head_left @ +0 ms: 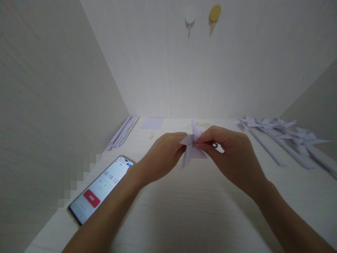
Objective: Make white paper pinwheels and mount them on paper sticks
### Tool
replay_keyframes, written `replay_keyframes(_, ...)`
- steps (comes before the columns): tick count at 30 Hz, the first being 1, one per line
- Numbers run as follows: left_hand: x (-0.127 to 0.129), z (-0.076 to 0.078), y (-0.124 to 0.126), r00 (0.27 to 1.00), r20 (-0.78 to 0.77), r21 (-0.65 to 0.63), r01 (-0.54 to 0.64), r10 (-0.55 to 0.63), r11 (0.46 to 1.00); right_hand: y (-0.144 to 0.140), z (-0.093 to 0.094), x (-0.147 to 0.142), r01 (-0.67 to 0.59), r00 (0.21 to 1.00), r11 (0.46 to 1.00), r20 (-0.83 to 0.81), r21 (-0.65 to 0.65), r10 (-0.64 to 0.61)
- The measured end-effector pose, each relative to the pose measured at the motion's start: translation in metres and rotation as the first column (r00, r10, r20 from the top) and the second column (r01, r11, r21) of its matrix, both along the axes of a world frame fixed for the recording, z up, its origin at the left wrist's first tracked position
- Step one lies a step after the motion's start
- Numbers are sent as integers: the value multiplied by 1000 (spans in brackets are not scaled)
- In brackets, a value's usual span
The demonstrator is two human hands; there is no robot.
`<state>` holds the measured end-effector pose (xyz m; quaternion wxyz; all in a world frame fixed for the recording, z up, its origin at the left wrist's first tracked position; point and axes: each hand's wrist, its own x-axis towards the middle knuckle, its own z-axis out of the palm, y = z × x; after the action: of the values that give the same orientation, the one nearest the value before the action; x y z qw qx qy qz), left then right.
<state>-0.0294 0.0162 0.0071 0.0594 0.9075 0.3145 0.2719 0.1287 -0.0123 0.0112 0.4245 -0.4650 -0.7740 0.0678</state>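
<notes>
Both hands meet above the middle of a pale desk (184, 211). Between them is a small folded paper pinwheel (191, 144), pale lilac, with pointed blades sticking up and down. My left hand (160, 158) pinches its left side with the fingertips. My right hand (231, 154) grips its right side, fingers curled over it. A small dark object shows just under my right fingers; I cannot tell what it is.
A phone (101, 189) lies at the front left, its screen showing a running timer and a red button. Rolled paper sticks (122, 133) lean by the left wall. Finished paper pinwheels on sticks (284, 137) lie at the right. A flat paper sheet (152, 123) lies at the back.
</notes>
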Motion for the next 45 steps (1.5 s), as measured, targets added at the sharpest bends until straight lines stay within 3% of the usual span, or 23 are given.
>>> replay_keyframes(8,-2,-1,4,982,181,-175,86,-54,981,0,6,5,-43,999,996,-22,-72,41)
replay_keyframes(18,-3,1,5,917,395,-219,36,55,975,-1,16,23,175,984,971,13,161,-179)
replay_keyframes(24,-3,-4,8,847,519,-202,-5,111,979,-1,16,26,209,974,949,35,236,-223)
replay_keyframes(29,-4,-6,11,752,641,-293,51,156,955,-1,16,26,218,971,947,43,235,-234)
replay_keyframes(33,0,-2,9,695,680,-406,89,235,910,0,17,27,215,972,947,40,240,-231)
replay_keyframes(37,2,-4,9,642,724,-406,98,254,909,0,17,28,218,972,944,34,249,-233)
replay_keyframes(42,3,-14,14,660,707,-437,124,255,891,0,17,28,222,974,950,-1,218,-228)
replay_keyframes(45,4,-19,15,651,721,-473,211,237,855,1,17,30,224,974,955,-58,194,-217)
